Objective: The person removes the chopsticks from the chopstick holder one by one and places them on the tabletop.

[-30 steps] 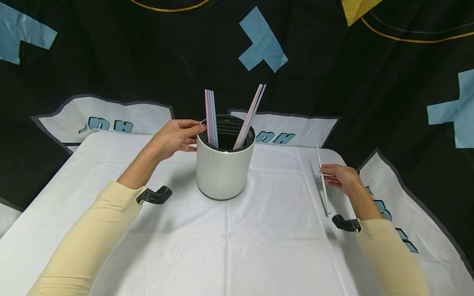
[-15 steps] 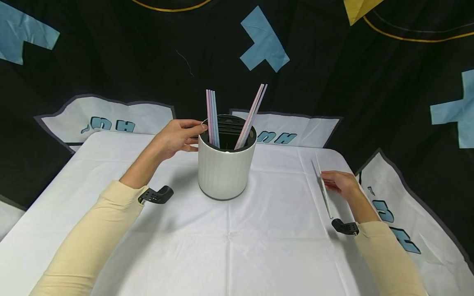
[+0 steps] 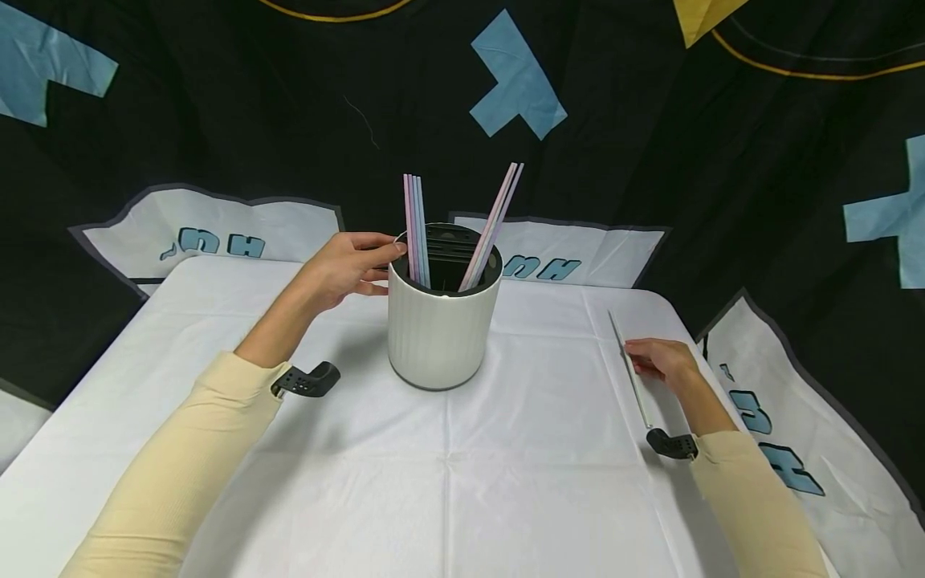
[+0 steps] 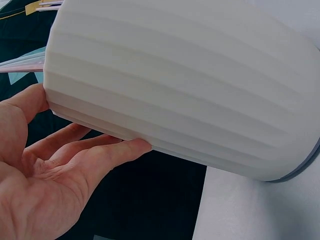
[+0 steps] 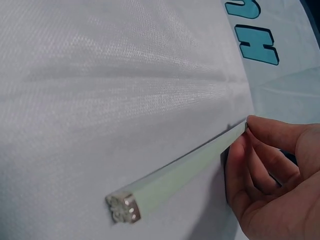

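A white ribbed utensil holder (image 3: 442, 341) with a dark divided top stands on the white-covered table. My left hand (image 3: 348, 269) holds it at the left rim, thumb and fingers touching its edge and side; the left wrist view shows this hand (image 4: 60, 170) against the ribbed wall. Pink and blue pastel chopsticks (image 3: 417, 229) stand upright in the holder's left part, and a pinkish bunch of chopsticks (image 3: 493, 225) leans right in another part. Off to the right, my right hand (image 3: 668, 365) pinches a pale green chopstick (image 5: 185, 167) with a silver patterned end, low over the cloth.
White cloth (image 3: 433, 514) with fold creases covers the table (image 3: 549, 417). Behind it hangs a black backdrop (image 3: 289, 96) with blue shapes. White printed banner parts (image 3: 773, 385) lie along the right edge. A black wrist mount (image 3: 672, 444) sits on each sleeve.
My right hand has moved slightly down, and the chopstick has swung to lie lower, its far end shifting left towards the cloth. The left hand keeps its place on the holder.
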Action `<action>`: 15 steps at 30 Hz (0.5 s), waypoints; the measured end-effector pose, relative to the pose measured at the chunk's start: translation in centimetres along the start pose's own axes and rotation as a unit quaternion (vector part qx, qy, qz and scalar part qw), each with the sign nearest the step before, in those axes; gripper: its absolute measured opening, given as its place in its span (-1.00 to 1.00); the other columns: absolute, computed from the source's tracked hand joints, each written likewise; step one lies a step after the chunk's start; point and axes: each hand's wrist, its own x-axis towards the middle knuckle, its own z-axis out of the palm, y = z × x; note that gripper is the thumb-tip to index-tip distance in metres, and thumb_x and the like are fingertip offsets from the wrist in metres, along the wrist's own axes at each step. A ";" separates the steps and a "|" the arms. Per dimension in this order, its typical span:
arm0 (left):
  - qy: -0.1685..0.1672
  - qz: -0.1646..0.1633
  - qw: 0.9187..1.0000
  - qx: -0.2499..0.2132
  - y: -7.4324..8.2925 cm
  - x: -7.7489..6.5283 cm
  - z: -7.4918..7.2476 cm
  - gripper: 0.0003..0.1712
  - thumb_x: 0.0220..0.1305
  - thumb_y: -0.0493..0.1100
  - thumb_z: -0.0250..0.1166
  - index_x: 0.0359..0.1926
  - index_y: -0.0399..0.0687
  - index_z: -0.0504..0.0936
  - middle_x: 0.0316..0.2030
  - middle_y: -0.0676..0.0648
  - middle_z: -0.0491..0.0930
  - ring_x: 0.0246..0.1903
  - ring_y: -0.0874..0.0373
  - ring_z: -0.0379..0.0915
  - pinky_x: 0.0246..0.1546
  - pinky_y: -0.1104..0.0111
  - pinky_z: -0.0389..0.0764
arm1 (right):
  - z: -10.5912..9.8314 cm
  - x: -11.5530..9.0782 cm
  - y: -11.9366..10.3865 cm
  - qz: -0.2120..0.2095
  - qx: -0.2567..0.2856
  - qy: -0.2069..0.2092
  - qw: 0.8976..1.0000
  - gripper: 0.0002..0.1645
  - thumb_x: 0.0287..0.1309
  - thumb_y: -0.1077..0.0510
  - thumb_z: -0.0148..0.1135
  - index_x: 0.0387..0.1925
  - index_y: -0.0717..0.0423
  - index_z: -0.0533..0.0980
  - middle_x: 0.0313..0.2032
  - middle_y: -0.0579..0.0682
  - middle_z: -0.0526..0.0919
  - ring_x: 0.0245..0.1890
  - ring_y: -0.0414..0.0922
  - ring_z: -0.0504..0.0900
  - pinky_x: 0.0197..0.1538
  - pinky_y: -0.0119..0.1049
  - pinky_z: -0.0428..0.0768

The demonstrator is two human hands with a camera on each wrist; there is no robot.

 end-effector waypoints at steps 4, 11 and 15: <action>-0.001 -0.002 1.000 -0.003 0.0 0.0 0.1 -0.41 0.47 -0.02 0.25 0.38 -0.20 0.42 0.30 -0.21 0.48 0.23 -0.21 0.52 0.11 0.02 0.67 | -0.1 0.1 0.1 -0.003 -0.007 0.000 1.000 -0.56 0.32 0.12 0.33 0.14 0.27 0.56 -0.53 -0.26 0.66 -0.52 -0.31 0.63 -0.35 -0.48 0.70; 0.001 -0.002 1.000 -0.003 0.1 -0.1 0.1 -0.39 0.46 -0.02 0.26 0.39 -0.21 0.41 0.31 -0.21 0.48 0.24 -0.20 0.52 0.11 0.02 0.67 | 0.0 0.2 0.1 -0.001 -0.007 -0.002 1.000 -0.44 0.32 0.05 0.34 0.23 0.28 0.51 -0.51 -0.26 0.67 -0.51 -0.31 0.64 -0.33 -0.49 0.70; -0.001 -0.002 1.000 -0.003 0.1 -0.1 0.0 -0.38 0.46 -0.02 0.26 0.40 -0.21 0.40 0.31 -0.22 0.48 0.23 -0.20 0.52 0.12 0.02 0.67 | 0.0 0.1 -0.4 0.006 -0.009 -0.001 1.000 -0.43 0.33 0.03 0.33 0.24 0.25 0.48 -0.51 -0.27 0.67 -0.50 -0.30 0.65 -0.31 -0.49 0.71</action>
